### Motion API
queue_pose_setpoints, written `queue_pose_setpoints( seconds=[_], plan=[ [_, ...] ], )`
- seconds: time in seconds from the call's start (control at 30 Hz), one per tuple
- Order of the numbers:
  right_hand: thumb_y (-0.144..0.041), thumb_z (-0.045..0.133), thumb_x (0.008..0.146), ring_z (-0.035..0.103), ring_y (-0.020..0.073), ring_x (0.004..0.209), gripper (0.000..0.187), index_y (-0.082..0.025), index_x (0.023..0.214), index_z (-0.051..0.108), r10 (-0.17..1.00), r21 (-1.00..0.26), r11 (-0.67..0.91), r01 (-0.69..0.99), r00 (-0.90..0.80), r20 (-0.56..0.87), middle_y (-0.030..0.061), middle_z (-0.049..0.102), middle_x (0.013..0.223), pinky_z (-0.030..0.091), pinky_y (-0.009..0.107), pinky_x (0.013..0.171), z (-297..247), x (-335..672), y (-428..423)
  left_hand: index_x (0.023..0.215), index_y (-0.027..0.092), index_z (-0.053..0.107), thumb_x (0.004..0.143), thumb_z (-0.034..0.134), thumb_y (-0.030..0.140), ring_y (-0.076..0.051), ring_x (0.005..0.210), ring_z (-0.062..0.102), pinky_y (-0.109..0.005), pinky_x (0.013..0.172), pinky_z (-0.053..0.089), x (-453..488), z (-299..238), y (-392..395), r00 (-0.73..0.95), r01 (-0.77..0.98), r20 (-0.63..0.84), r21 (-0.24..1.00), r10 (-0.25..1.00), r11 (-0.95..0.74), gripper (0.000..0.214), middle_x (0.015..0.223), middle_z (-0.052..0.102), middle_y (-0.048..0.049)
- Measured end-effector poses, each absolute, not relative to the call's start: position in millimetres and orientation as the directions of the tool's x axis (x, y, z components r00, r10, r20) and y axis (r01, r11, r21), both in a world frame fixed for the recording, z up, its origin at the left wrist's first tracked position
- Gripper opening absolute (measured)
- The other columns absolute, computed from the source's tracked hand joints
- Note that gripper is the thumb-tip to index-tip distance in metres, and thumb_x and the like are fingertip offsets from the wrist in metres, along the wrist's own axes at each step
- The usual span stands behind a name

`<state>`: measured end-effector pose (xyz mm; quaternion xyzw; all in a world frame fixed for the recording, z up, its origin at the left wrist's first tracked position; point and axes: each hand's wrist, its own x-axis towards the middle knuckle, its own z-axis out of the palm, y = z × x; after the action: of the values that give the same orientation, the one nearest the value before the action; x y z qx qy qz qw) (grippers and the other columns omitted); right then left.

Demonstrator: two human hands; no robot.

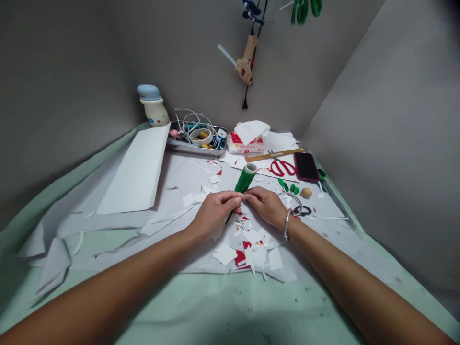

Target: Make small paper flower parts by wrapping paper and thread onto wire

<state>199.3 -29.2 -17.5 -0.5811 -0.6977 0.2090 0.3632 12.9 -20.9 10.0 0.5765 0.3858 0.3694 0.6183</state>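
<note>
My left hand [214, 211] and my right hand [266, 205] meet at the middle of the table, fingertips pinched together on the near end of a green paper roll [245, 178]. The roll lies tilted away from me, its open white end pointing to the back. Under both hands lie several white and red paper scraps [251, 247] on white sheets [168, 225]. A silver bangle [286, 223] sits on my right wrist.
Red scissors [283, 167], a wooden ruler [275, 155], a dark phone [306, 166] and a tissue pack [247, 139] lie at the back right. A metal tray [196, 147] of cables and tape, a white bottle [154, 108] and a folded white sheet [138, 172] stand back left. A glue gun [246, 62] hangs above.
</note>
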Motion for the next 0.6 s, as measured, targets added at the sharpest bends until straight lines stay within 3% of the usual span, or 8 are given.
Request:
queue_pose_setpoints(
  seconds=[0.17, 0.3, 0.43, 0.47, 0.5, 0.6],
  plan=[
    [-0.032, 0.057, 0.088, 0.065, 0.0189, 0.086, 0.019, -0.021, 0.089, 0.072, 0.977, -0.783, 0.179, 0.596, -0.017, 0.211, 0.0039, 0.074, 0.091, 0.047, 0.033, 0.081, -18.9, 201.6, -25.6, 0.094, 0.016, 0.071, 0.085, 0.06, 0.027, -0.013, 0.062, 0.057, -0.028, 0.067, 0.044, 14.3, 2.7, -16.9, 0.467, -0.078, -0.063, 0.991, 0.882, 0.112, 0.018, 0.061, 0.059, 0.0005],
    [-0.034, 0.059, 0.085, 0.065, 0.0181, 0.081, 0.02, -0.019, 0.085, 0.072, 0.988, -0.859, 0.136, 0.494, 0.003, 0.158, 0.0034, 0.074, 0.085, 0.048, 0.033, 0.079, -19.9, 203.7, -25.5, 0.092, 0.015, 0.067, 0.087, 0.06, 0.029, -0.01, 0.059, 0.056, -0.026, 0.065, 0.046, 14.1, -2.7, -11.9, 0.507, -0.137, -0.059, 0.979, 0.86, 0.148, 0.017, 0.07, 0.061, 0.0],
    [-0.039, 0.061, 0.083, 0.067, 0.0183, 0.079, 0.03, -0.018, 0.103, 0.068, 0.993, -0.937, 0.095, 0.338, 0.031, 0.112, 0.0059, 0.074, 0.089, 0.052, 0.032, 0.073, -15.0, 219.4, -24.5, 0.089, 0.015, 0.066, 0.086, 0.061, 0.03, -0.008, 0.058, 0.055, -0.024, 0.062, 0.044, 12.4, -2.6, -9.5, 0.515, -0.146, -0.077, 0.974, 0.854, 0.175, 0.016, 0.076, 0.064, -0.0012],
    [-0.041, 0.059, 0.084, 0.067, 0.018, 0.08, 0.034, -0.018, 0.108, 0.065, 0.992, -0.958, 0.094, 0.272, 0.056, 0.113, 0.0062, 0.073, 0.091, 0.052, 0.031, 0.072, -11.9, 227.3, -23.7, 0.088, 0.015, 0.065, 0.086, 0.061, 0.03, -0.008, 0.058, 0.055, -0.024, 0.061, 0.043, 11.9, -2.0, -9.3, 0.513, -0.144, -0.084, 0.973, 0.854, 0.182, 0.015, 0.076, 0.064, -0.0014],
    [-0.042, 0.061, 0.083, 0.067, 0.018, 0.079, 0.034, -0.019, 0.108, 0.065, 0.989, -0.992, 0.091, 0.083, 0.11, 0.1, 0.0061, 0.072, 0.089, 0.052, 0.031, 0.071, -7.9, 237.0, -22.6, 0.087, 0.016, 0.065, 0.086, 0.062, 0.03, -0.008, 0.058, 0.055, -0.023, 0.059, 0.042, 11.5, -1.4, -9.2, 0.51, -0.141, -0.095, 0.971, 0.855, 0.192, 0.014, 0.076, 0.064, -0.0015],
    [-0.045, 0.064, 0.08, 0.063, 0.0137, 0.068, 0.025, -0.023, 0.091, 0.066, 0.942, -0.938, 0.221, -0.268, 0.307, 0.134, -0.0001, 0.066, 0.072, 0.052, 0.027, 0.064, 7.4, 273.4, -20.1, 0.084, 0.016, 0.065, 0.085, 0.063, 0.029, -0.009, 0.057, 0.055, -0.024, 0.057, 0.041, 11.4, 0.0, -9.0, 0.5, -0.138, -0.124, 0.966, 0.857, 0.22, 0.013, 0.075, 0.065, -0.0023]
  ],
)
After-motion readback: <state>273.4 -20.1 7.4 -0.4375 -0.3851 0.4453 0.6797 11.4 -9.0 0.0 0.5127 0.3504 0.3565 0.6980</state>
